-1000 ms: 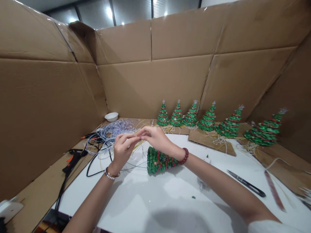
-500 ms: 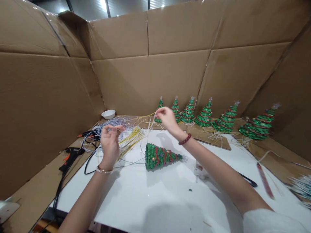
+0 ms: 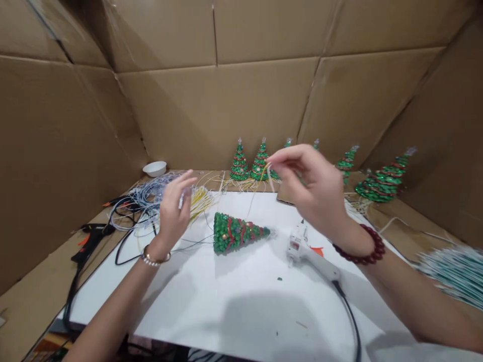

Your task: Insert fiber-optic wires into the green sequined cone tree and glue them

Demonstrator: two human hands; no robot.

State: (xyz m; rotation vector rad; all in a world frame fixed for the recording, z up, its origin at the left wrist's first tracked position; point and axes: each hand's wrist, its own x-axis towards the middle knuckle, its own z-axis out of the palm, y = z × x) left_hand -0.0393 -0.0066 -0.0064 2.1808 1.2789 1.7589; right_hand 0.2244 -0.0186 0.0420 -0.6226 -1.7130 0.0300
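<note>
Raised over the right side of the white board, my right hand [image 3: 315,188] pinches the ends of a yellow and a white wire [image 3: 267,170] between thumb and fingertips. The wires hang down from the pinch. My left hand [image 3: 175,211] is up with its fingers stretched out, close to a bundle of yellow wires [image 3: 202,201]; a small pale shiny spot shows at its fingers, too small to make out. Between and below the hands, a small green beaded Christmas tree [image 3: 237,234] with red garland lies on its side, tip to the right. Thin dark wires run left from its base.
A white glue gun [image 3: 298,246] lies right of the tree. Several finished trees [image 3: 239,163] stand along the cardboard wall [image 3: 211,110]. At left are tangled light wires [image 3: 145,198], a black glue gun [image 3: 92,241] and a white bowl [image 3: 154,169]; green-white stems [image 3: 453,274] lie at right.
My right hand has moved right and closer, carrying the wire ends. The left hand has opened its fingers and rises slightly. The view has shifted, showing the white glue gun more fully.
</note>
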